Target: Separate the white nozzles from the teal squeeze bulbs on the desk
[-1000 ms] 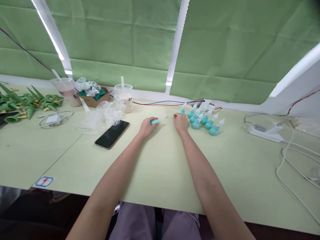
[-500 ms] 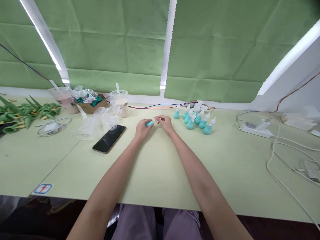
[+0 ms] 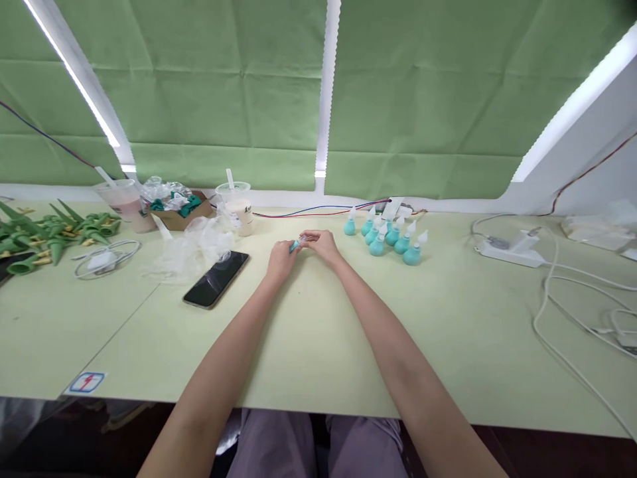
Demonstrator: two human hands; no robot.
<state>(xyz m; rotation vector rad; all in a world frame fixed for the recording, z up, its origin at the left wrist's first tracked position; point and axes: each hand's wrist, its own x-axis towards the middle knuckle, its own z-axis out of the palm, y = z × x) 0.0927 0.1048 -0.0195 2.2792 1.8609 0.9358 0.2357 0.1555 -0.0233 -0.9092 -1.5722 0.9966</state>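
In the head view my left hand point(image 3: 281, 260) is closed around a small teal bulb syringe point(image 3: 294, 245), and only part of its bulb shows between the fingers. My right hand point(image 3: 320, 244) meets it from the other side, thumb and fingertips pinched at the syringe's clear tip point(image 3: 301, 239). Fingers cover most of the tip. Just right of my hands stands a group of several teal bulb syringes point(image 3: 377, 247), upright with translucent pointed tips.
Left of my forearm lies a black phone point(image 3: 215, 280), beside crumpled clear plastic point(image 3: 199, 242). Behind are a drink cup point(image 3: 239, 211), a small carton point(image 3: 180, 216) and another cup point(image 3: 130, 207). Green plastic pieces point(image 3: 54, 232) lie far left; a power strip point(image 3: 512, 252) and cables are right.
My hands have drawn closer together, and less of the held bulb syringe shows now. The right hand has shifted slightly left. The view has turned a little.
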